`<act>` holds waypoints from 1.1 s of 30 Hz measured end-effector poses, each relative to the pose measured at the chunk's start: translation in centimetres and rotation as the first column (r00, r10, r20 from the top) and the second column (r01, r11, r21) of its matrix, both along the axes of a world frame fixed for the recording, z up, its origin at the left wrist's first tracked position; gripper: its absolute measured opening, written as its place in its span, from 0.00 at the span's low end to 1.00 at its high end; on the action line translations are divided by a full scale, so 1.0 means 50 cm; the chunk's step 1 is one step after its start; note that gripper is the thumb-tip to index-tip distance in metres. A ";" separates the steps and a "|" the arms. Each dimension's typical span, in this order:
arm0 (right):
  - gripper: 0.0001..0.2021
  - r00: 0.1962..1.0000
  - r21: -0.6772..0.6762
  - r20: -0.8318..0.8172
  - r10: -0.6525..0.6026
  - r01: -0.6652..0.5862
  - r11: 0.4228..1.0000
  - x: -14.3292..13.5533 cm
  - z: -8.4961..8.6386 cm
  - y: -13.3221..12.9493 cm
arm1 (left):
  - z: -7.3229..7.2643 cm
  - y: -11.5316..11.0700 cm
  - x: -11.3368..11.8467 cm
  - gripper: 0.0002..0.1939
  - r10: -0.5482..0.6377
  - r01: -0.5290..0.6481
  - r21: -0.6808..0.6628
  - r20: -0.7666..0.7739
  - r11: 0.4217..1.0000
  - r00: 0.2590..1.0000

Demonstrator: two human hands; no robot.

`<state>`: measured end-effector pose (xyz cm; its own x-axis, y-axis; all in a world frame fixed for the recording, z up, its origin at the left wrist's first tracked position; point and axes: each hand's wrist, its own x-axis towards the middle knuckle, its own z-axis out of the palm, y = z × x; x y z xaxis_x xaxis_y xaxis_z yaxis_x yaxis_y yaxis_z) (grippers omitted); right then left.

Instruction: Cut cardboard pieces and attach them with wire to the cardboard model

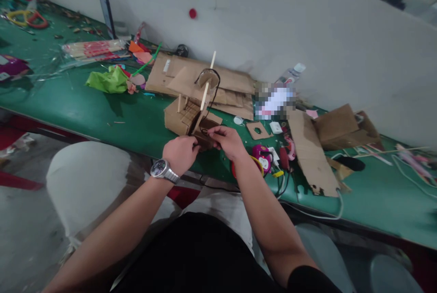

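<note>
A small cardboard model [177,122] shaped like a boat stands near the table's front edge, with short wooden pegs on top. A long wooden stick [206,93] rises from it through a round cardboard piece [209,78]. Black cord [215,90] loops over that piece and runs down to the model. My left hand [180,153], wearing a metal watch [164,170], is closed at the model's near side; what its fingertips grip is hidden. My right hand [228,140] pinches the black cord beside the model's right side, thumb and forefinger together.
Flat cardboard sheets [235,79] lie behind the model. Rightward are a square cardboard piece with a hole [258,130], a purple toy-like item [262,156], a long cardboard strip [312,156] and a cardboard box [344,127]. Green crumpled paper [108,80] and scissors [27,19] lie left.
</note>
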<state>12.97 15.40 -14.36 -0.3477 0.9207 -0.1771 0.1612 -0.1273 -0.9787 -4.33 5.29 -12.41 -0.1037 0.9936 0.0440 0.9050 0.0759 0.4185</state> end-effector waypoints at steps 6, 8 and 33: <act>0.16 0.999 -0.022 -0.041 -0.022 0.021 1.000 0.013 0.009 -0.006 | 0.006 -0.004 0.003 0.08 -0.010 0.010 0.004 0.003 1.000 1.000; 0.16 1.000 -0.003 -0.004 0.011 -0.011 1.000 0.015 0.012 -0.011 | 0.006 -0.003 0.002 0.08 -0.013 0.013 0.008 0.002 1.000 1.000; 0.23 0.991 -0.201 0.047 0.127 -0.116 0.973 0.000 0.014 -0.048 | -0.004 0.010 0.003 0.17 0.049 -0.049 0.003 -0.073 0.999 0.996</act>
